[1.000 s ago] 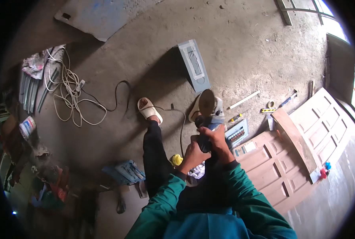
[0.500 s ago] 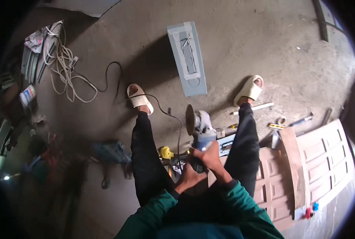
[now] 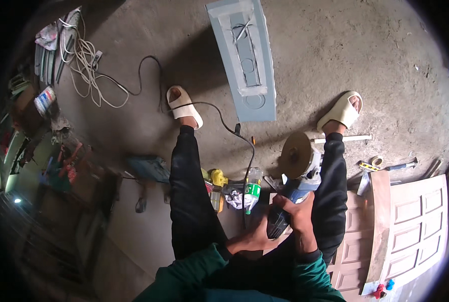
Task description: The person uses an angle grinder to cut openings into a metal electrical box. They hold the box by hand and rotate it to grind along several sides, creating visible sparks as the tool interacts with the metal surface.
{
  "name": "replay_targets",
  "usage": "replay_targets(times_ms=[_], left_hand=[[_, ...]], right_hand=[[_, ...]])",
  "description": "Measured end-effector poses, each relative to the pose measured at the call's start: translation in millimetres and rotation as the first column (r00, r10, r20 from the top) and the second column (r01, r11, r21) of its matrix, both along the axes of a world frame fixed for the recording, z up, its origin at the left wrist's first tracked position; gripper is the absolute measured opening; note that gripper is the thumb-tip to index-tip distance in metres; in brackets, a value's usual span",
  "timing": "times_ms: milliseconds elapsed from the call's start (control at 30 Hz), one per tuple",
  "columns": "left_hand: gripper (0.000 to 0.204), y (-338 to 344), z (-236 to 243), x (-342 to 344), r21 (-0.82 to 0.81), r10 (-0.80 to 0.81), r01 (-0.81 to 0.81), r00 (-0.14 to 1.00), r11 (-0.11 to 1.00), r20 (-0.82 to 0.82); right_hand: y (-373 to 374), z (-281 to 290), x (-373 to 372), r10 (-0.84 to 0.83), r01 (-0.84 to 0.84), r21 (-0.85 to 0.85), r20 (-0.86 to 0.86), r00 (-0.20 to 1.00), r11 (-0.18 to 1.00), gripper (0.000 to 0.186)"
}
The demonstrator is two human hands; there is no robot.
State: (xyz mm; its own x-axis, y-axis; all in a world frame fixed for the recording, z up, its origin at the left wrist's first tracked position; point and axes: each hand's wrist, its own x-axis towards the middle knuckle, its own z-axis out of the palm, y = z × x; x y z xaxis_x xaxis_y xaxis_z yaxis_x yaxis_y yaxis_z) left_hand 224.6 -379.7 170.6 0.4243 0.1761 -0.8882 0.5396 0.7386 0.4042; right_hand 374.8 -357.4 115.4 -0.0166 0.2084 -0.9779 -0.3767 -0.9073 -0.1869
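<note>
Left hand (image 3: 258, 234) and right hand (image 3: 301, 214) were both wrapped around the grinder (image 3: 297, 194), the left at its black rear, the right farther along. It was held between the legs (image 3: 191, 186), close to the right one, with its disc (image 3: 296, 155) at the far end, apart from the grey box (image 3: 264, 75) on the floor (image 3: 335, 55). A black cord (image 3: 209, 104) curved past the bottle (image 3: 253, 187), and panelled doors (image 3: 418, 229) were at the right.
</note>
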Motion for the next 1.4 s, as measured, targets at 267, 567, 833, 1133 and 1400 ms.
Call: replay_targets(times_ms=[267,567,833,1133,1400], left_hand=[[0.092,25.4,-6.6,-18.3,-0.166,0.122,-0.106,0.988,0.981,0.092],[0.091,51.9,5.2,-49.2,-0.026,-0.100,0.106,0.980,0.994,0.175],[0.082,41.1,-9.2,-53.1,0.164,-0.068,0.037,0.980,0.986,0.188],[0.030,105.6,-59.7,-77.2,0.491,0.599,-0.517,0.801,0.701,-0.010],[0.027,134.5,-183.0,-70.4,0.824,0.519,-0.243,0.852,0.512,-0.071]], right_hand=[[29.9,3.2,-15.1,-0.121,0.120,0.048,0.029,0.992,0.992,0.036],[53.1,20.3,-39.0,0.015,-0.031,0.172,0.096,0.995,0.985,0.049],[91.0,35.0,-52.4,0.106,-0.134,0.139,0.192,0.976,0.981,0.025],[114.3,33.8,-33.3,0.241,-0.290,0.126,0.304,0.922,0.949,0.023],[149.1,2.5,-32.7,0.448,-0.556,0.216,0.395,0.802,0.803,0.028]])
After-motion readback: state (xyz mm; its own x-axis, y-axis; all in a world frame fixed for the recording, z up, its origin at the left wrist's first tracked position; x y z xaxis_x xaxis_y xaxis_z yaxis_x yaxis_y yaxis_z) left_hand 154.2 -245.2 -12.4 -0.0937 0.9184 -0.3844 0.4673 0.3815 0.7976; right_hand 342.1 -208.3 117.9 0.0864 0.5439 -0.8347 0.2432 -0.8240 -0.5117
